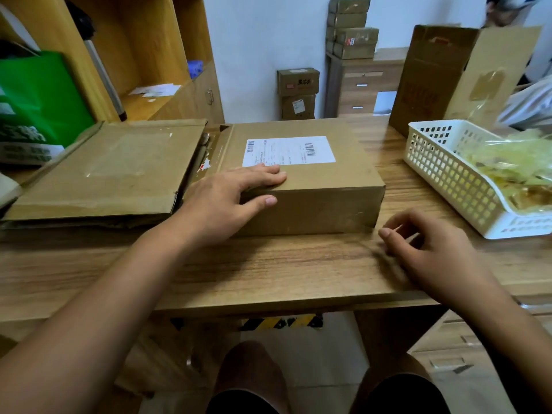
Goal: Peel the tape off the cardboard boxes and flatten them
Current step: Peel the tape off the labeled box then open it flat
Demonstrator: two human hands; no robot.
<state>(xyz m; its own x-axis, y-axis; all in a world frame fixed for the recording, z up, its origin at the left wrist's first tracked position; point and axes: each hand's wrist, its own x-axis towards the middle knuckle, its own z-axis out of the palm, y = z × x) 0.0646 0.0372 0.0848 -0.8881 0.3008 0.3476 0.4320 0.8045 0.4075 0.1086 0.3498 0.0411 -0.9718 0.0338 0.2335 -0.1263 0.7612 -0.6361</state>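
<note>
Bare knees [251, 372] show at the bottom edge, under the front of the wooden tabletop [268, 273], and both forearms reach out over it. On the tabletop's middle sits the closed cardboard box [328, 186], flat on its base, with a white shipping label [288, 150] stuck on its top face. The left hand [221, 201] lies on the box's near left corner: its fingers [263, 174] are laid out straight on the top, just below the label, and the thumb presses the front face. The right hand [427, 246] rests on the tabletop just beside the box's near right corner; its fingers are curled and pinch a thin pale sliver that looks like a strip of clear tape [395, 229], though that spot is blurred. To the left of the box, touching or almost touching it, lies a flattened carton [98, 171] with worn tape marks on its face. To the right stands a white plastic basket [433, 162] holding crumpled yellowish tape scraps [513, 162]. Behind the basket stands a tall brown carton [430, 73], and a green bag [41, 97] sits at the far left
</note>
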